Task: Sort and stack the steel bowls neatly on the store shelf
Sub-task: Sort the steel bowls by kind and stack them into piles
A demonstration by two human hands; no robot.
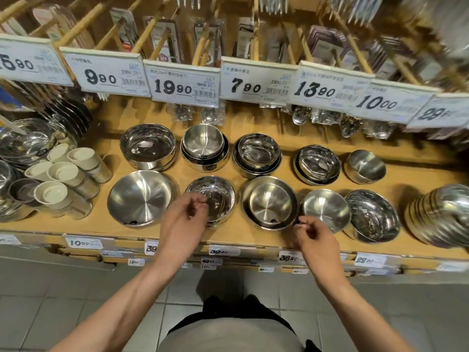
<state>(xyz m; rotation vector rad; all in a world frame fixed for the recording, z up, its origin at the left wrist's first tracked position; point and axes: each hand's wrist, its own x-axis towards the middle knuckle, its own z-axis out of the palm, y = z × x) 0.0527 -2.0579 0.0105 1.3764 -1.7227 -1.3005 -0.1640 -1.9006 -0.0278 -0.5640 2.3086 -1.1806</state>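
Steel bowls stand in two rows on the wooden shelf (253, 240). The front row holds a wide brushed bowl (140, 196), a shiny bowl (218, 196), a nested pair (270, 202), a small brushed bowl (326, 208) and a shiny bowl (371, 215). Behind them are a large shiny bowl (147, 146), a nested stack (204, 146), and further stacks (257, 153) (317, 164), plus a single small bowl (365, 165). My left hand (184, 219) hovers over the near rim of the shiny front bowl, fingers loosely curled and holding nothing. My right hand (317, 237) hangs empty between the nested pair and the small brushed bowl.
A tilted pile of bowls (439, 217) lies at the far right. Steel cups with cream lids (63, 179) and plates (22, 141) crowd the left. Price tags (184, 83) hang over the back row, with packaged utensils behind. The tiled floor lies below the shelf edge.
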